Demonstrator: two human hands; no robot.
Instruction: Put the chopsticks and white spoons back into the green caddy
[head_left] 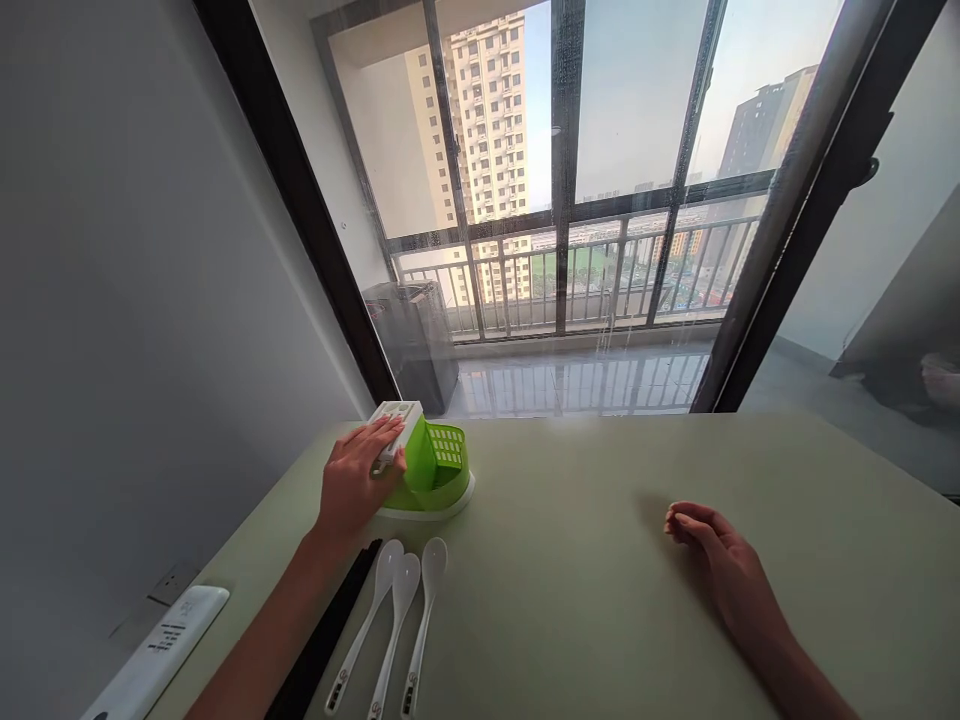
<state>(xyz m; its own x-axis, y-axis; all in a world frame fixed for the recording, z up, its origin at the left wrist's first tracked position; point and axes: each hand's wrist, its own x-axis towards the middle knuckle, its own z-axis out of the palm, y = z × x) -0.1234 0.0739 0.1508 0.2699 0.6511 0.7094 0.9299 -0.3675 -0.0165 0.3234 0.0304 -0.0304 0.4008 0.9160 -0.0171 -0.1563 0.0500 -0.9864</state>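
My left hand (360, 470) lies over the white top section (409, 412) of a green and white utensil holder (442, 490), fingers across the top and thumb against its near side. The holder stands upright at the table's far left, and its green basket part with a slotted back faces right. Away to the right, my right hand (712, 550) hovers by the table with its fingers curled in and nothing visible in them. Three white spoons (433, 570) lie side by side near the holder. Black chopsticks (330, 630) lie left of them, partly behind my left forearm.
A white device with dark markings (165, 640) lies along the left table edge near a wall socket (174, 582). Beyond the pale green table (562, 560) stands a dark-framed glass door (735, 330). Behind the glass are a dark cabinet-like box (416, 340) and a balcony railing (592, 270).
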